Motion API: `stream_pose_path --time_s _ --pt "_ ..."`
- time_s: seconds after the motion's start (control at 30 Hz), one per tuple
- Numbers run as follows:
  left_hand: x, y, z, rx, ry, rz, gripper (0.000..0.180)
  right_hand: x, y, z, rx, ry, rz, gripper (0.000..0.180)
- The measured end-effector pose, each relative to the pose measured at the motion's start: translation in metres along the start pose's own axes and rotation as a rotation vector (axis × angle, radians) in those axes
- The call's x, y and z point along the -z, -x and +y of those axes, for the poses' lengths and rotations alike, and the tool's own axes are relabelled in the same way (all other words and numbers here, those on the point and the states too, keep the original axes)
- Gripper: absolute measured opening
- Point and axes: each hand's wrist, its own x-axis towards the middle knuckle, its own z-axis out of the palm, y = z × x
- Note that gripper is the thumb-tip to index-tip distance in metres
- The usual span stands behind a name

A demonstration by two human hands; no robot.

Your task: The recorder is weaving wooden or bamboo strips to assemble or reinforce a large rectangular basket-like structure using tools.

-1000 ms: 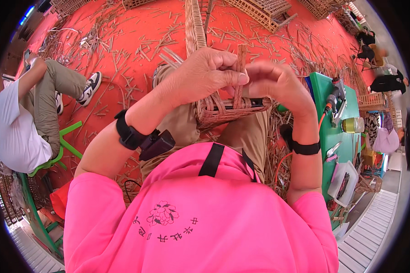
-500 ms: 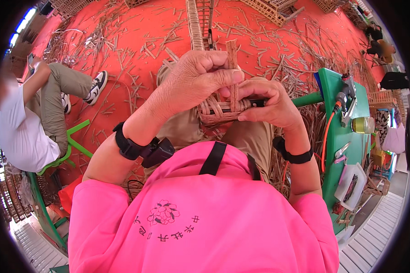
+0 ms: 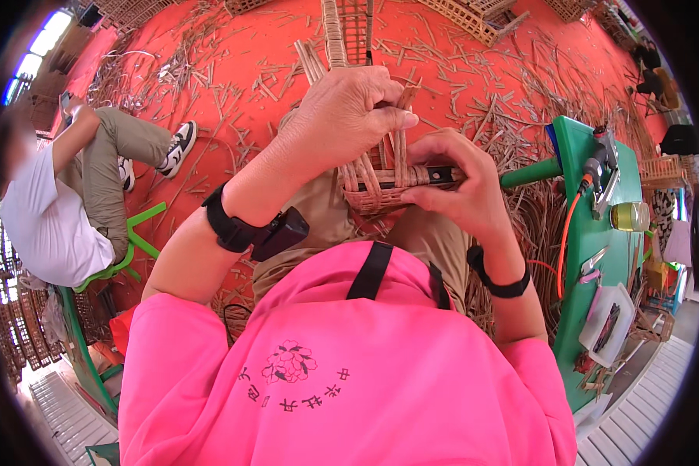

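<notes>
My left hand (image 3: 357,109) is closed, its thumb and fingers pinching the upper part of a flat brown wicker strip (image 3: 401,151). That strip stands up from the rim of a woven wicker basket (image 3: 371,202) above my lap. My right hand (image 3: 462,182) grips the basket's right end, thumb on the near side and fingers behind. Between them runs a flat black bar (image 3: 440,175) along the rim. A long wrapped wicker handle (image 3: 335,39) rises beyond my left hand, with loose strip ends (image 3: 309,60) beside it. My left palm and some fingertips are hidden.
Cut wicker scraps (image 3: 412,54) litter the red floor. At right, a green table (image 3: 621,186) bears a power tool (image 3: 596,167), a glass jar (image 3: 631,217) and a white tray (image 3: 607,322). A person (image 3: 54,210) sits at left on a green stool (image 3: 136,237).
My left hand has shifted up a little, and more of the strip shows below its thumb. My right hand keeps its hold on the basket's end. The whole view has shifted slightly.
</notes>
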Motion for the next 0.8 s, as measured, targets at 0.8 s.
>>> stream_pose_path --time_s 0.8 --pt "-0.002 0.034 0.026 -0.412 -0.437 0.178 0.017 0.003 -0.013 -0.015 0.213 0.36 -0.136 0.034"
